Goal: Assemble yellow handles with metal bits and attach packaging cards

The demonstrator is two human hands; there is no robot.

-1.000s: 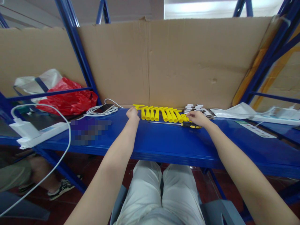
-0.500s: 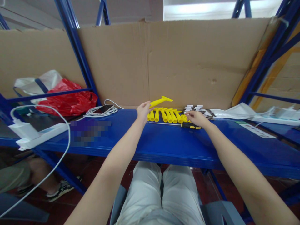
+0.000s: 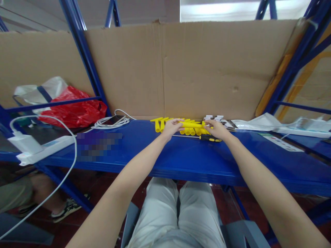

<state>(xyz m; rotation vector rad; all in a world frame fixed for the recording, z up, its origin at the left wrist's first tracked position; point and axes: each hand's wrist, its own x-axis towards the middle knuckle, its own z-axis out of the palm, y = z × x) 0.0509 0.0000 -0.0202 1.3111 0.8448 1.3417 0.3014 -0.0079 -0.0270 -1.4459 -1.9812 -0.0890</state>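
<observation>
My left hand (image 3: 172,129) is closed on a yellow T-shaped plastic handle (image 3: 191,125), holding it level just above the table. The handle's right end meets my right hand (image 3: 215,128), whose fingers are pinched there. What sits between those fingers is too small to make out. Below and behind lies a row of several similar yellow T-shaped pieces (image 3: 157,124), partly covered by my left hand and the held handle. In front of my right hand rests a screwdriver (image 3: 210,138) with a black and yellow grip, its thin shaft pointing left.
White papers or packets (image 3: 214,117) lie behind my right hand. A coiled white cable (image 3: 111,122) with a phone, a red plastic bag (image 3: 77,108) and a white power strip (image 3: 49,148) are at left. Cardboard (image 3: 207,69) walls the back of the blue table (image 3: 186,158).
My left hand has moved right and slightly down, bringing the yellow handle from a raised tilt to level against my right hand's fingers. My right hand has barely moved.
</observation>
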